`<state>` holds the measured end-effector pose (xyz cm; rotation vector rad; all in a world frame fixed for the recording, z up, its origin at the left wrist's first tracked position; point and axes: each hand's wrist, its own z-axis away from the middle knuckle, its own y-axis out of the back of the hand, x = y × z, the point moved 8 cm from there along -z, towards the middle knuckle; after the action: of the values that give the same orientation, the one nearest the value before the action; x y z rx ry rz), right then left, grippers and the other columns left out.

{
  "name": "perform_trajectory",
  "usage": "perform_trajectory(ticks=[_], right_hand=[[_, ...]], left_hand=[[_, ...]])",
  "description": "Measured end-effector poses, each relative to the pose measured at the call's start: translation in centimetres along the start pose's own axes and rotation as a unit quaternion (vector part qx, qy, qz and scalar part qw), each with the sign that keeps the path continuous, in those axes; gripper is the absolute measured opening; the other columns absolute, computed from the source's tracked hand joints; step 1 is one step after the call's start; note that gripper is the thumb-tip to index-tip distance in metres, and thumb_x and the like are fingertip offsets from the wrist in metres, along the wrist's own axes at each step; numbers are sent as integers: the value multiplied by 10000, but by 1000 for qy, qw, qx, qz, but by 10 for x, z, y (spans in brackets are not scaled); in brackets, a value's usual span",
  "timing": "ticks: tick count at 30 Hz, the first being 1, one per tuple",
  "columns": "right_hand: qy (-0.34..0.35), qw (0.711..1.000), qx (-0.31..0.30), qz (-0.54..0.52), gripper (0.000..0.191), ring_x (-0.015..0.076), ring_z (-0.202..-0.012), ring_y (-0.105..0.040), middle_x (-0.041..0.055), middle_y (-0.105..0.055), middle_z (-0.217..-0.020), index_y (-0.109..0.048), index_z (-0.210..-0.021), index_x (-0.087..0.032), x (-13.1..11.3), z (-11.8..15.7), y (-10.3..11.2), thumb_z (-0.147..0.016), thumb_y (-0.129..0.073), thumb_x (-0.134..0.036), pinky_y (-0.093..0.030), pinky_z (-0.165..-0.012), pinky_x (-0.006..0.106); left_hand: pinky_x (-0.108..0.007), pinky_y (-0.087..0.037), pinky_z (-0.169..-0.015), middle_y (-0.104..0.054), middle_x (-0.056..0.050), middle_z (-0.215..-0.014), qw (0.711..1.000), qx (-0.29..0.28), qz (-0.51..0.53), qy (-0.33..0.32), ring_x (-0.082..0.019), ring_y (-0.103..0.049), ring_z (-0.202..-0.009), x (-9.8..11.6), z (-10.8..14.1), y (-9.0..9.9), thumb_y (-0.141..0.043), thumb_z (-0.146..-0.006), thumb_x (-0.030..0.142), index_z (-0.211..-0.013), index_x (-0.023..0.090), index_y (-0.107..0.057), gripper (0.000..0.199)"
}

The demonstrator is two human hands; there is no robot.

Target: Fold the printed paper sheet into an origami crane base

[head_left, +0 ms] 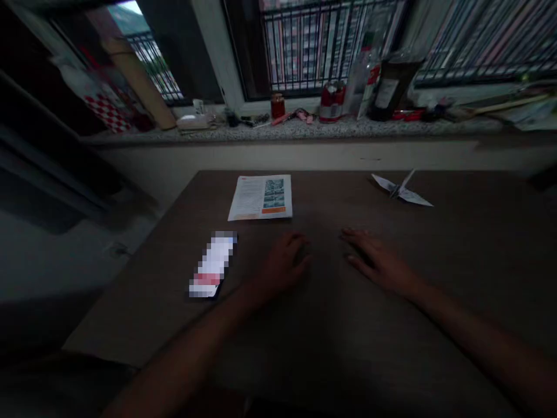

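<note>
My left hand (289, 259) rests on the dark table (313, 360) with thumb and fingers apart and nothing between them. Across a small gap, my right hand (369, 258) lies on the same surface, also holding nothing, its fingers stretched out. Beyond my left hand is a printed sheet or thin stack of paper (250, 197) with text and a picture. A phone (213, 264) with a lit, blurred screen lies left of that hand. Farther back from my right hand stands a folded paper crane (400, 190), its wings spread.
Behind the table runs a stone windowsill (243, 134) crowded with things. Among them are a red jar (277, 106), a red can (332, 101), a clear bottle (363, 78) and a dark container (389, 87). Barred windows (313, 49) rise above it. The room is dim.
</note>
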<state>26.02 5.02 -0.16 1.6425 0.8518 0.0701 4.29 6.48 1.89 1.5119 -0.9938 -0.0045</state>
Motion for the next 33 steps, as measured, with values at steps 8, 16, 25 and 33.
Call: perform_trajectory(ticks=[8, 16, 25, 33], right_hand=[[5, 1000, 8, -1, 471, 307, -1443, -491, 144, -538, -1544, -470, -1485, -232, 3, 0, -1, -1040, -510, -381, -361, -1224, 583], [0, 1000, 13, -10, 463, 315, -1422, -516, 138, -572, -1512, -496, -1469, -246, 4, 0, 1, -1034, -518, -401, -391, -1202, 588], [-6, 1000, 7, -5, 461, 325, -1413, -525, 144, -568, -1514, -491, -1468, -248, 5, 0, 0, -1039, -507, -413, -410, -1183, 606], [-6, 1000, 14, -17, 461, 321, -1413, -527, 126, -581, -1505, -501, -1468, -265, 4, -1, 1, -1032, -511, -414, -400, -1193, 604]], left_hand=[[-398, -452, -1135, -566, -90, -1361, 987, 84, -125, 52, -246, -547, -1299, -19, -18, 34, -552, -1020, 250, -1304, 218, -568, 286], [-450, -404, -1161, -486, -215, -1506, 940, 67, -311, 122, -328, -473, -1392, -49, -44, 30, -482, -1024, 203, -1415, 92, -523, 408], [-431, -425, -1119, -575, -196, -1423, 933, 33, -325, 148, -308, -550, -1309, -59, -46, 25, -472, -1037, 223, -1446, 106, -493, 426], [-374, -510, -926, -662, -138, -1236, 936, 9, -315, 155, -270, -635, -1087, -59, -48, 30, -368, -1064, 171, -1319, 175, -574, 328]])
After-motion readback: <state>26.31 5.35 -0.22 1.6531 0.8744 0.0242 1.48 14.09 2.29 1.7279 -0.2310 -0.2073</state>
